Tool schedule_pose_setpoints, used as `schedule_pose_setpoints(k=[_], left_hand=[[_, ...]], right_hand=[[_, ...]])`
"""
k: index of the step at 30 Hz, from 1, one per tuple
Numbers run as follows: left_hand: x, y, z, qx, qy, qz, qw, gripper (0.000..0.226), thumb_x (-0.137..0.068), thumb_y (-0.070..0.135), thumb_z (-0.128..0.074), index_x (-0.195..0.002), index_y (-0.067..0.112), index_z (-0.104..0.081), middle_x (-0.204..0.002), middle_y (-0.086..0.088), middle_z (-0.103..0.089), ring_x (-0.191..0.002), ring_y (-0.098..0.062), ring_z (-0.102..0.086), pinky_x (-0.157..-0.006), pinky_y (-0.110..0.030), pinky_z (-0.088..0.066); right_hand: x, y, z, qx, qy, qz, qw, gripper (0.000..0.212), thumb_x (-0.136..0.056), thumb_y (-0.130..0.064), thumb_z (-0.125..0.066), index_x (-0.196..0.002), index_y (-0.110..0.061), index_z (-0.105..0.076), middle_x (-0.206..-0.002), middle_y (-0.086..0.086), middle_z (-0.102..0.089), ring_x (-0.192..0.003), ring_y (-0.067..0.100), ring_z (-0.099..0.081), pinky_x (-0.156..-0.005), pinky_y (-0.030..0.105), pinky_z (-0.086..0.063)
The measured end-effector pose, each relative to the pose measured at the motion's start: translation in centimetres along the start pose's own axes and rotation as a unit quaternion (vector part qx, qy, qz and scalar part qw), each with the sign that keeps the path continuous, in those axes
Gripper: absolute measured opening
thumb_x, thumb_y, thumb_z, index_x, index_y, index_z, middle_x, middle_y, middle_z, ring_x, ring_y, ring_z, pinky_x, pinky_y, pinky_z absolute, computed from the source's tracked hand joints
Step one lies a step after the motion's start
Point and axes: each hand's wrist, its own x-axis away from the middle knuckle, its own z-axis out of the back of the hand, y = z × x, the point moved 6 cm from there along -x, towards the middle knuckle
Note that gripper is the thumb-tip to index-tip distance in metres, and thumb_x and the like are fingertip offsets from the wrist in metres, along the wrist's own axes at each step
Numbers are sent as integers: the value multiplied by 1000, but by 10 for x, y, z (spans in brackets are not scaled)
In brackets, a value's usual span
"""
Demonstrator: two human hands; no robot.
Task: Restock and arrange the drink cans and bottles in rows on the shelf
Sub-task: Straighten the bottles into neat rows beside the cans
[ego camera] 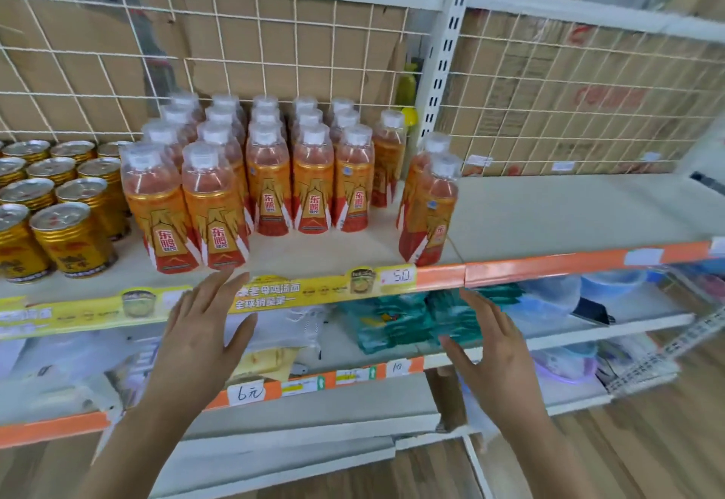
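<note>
While bottles hold seemingly amber drink, cans stay sealed.

About twenty bottles — ten-odd cans

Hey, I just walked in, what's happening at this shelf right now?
A person is stocking a shop shelf with drinks. Both hands are open and empty in front of the shelf edge: the left hand below the orange bottles, the right hand lower down. The bottles stand in rows, with two bottles apart to the right. Gold cans fill the left end; the shelf's right part holds no drinks.
</note>
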Motion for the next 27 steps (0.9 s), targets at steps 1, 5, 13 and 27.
schedule_pose_setpoints(k=[1,5,13,27], left_hand=[[-4,8,-4,2,-3,-5,1000,50,-89,35,-53,-130,7,-53,-136,-14,-50,-121,-40,-48,-98,-55,-37],[-34,42,-22,21,-15,-51,998,52,-86,32,-50,-132,8,-51,-137,-10,-48,-123,-35,-46,-101,-51,-36],[-116,123,-84,128,-49,-160,978,57,-88,22,-61,-140,12,-40,-140,-5,-45,-126,-24,-44,-99,-31,-34],[-181,171,-169,374,-104,-107,915,81,-70,29,-80,-128,34,-23,-128,10,-43,-102,9,-46,-73,4,-37]], right_hand=[[1,9,6,0,3,-9,1000,57,-78,-17,-74,-129,-5,-51,-126,11,-57,-117,33,-53,-95,48,-44],[-2,36,23,3,27,-30,999,55,-77,-14,-75,-126,-3,-52,-124,14,-58,-114,37,-55,-92,51,-47],[-43,63,34,40,62,-34,997,57,-81,-19,-71,-130,-4,-48,-126,11,-58,-115,33,-55,-91,48,-49],[-120,73,0,25,70,-61,995,58,-86,-25,-65,-137,-14,-40,-136,3,-50,-124,23,-47,-94,35,-44]])
